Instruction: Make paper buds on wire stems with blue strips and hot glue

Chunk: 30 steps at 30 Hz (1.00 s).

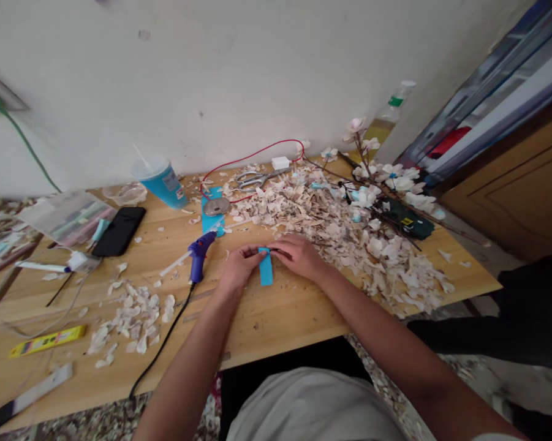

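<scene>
1. The left hand [239, 266] is pinching the upper end of a blue strip [266, 272]. Its thumb and fingertips are pressing together on the strip, just to the right of the purple glue gun [201, 250].
2. The right hand [299, 255] is meeting it from the far side of the strip from the glue gun. Its fingers are drawing together on the same upper end, where a thin dark stem [282, 250] is showing. Whether they are also gripping that stem is too small to tell.
3. The blue strip is lying flat on the wooden table [276, 331], right of the glue gun and a little nearer the person.
4. The glue gun is resting on the table with a white glue stick [174, 264] sticking out of its back, and its black cord [165, 340] is trailing toward the near edge.
5. A broad heap of pale petal scraps [335, 226] is spreading right of and beyond the glue gun.
6. A smaller scatter of scraps [135, 312] is lying left of the glue gun, nearer the person.
7. A black phone [119, 231] is lying left of the glue gun, and a blue cup [162, 180] is standing beyond it by the wall.
8. Scissors [252, 179] and a red wire [243, 160] are lying beyond the glue gun, near the wall.
9. A flower branch [377, 184] is lying well to the right of the glue gun, with a bottle [388, 119] standing behind it.
10. A yellow packet [48, 340] is lying well to the left of the glue gun.
</scene>
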Each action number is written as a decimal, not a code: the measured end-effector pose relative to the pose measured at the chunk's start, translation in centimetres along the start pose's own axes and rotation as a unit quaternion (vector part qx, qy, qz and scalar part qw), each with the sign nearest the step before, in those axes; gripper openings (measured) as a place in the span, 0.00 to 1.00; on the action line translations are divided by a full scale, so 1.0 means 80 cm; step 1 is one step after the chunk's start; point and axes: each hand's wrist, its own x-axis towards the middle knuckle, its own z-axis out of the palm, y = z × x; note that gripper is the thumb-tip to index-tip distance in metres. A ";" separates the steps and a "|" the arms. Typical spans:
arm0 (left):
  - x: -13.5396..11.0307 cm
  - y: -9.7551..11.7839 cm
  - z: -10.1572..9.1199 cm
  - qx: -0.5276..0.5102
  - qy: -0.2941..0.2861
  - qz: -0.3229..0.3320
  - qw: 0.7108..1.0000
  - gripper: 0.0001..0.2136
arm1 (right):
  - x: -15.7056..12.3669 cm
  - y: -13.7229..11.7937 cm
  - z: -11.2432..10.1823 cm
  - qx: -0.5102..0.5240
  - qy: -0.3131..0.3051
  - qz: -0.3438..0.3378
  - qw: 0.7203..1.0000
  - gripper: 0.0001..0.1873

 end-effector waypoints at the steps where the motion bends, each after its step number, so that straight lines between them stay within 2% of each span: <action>1: 0.000 0.000 0.000 0.002 -0.001 0.003 1.000 0.20 | 0.000 0.000 0.000 -0.003 -0.004 -0.001 1.000 0.12; 11: -0.004 0.007 0.002 0.032 -0.017 0.035 0.999 0.20 | 0.000 -0.001 -0.002 -0.026 -0.013 -0.010 1.000 0.11; 19: -0.001 0.004 0.003 0.040 -0.019 0.009 0.999 0.21 | 0.000 -0.001 -0.002 -0.018 -0.007 -0.001 1.000 0.10; 26: -0.003 0.008 0.001 0.069 -0.013 0.043 0.997 0.20 | 0.002 -0.004 -0.005 -0.012 -0.029 0.002 1.000 0.13; 30: -0.005 0.010 0.001 0.072 -0.016 0.041 0.996 0.20 | 0.001 -0.004 -0.004 -0.008 -0.034 -0.001 0.999 0.13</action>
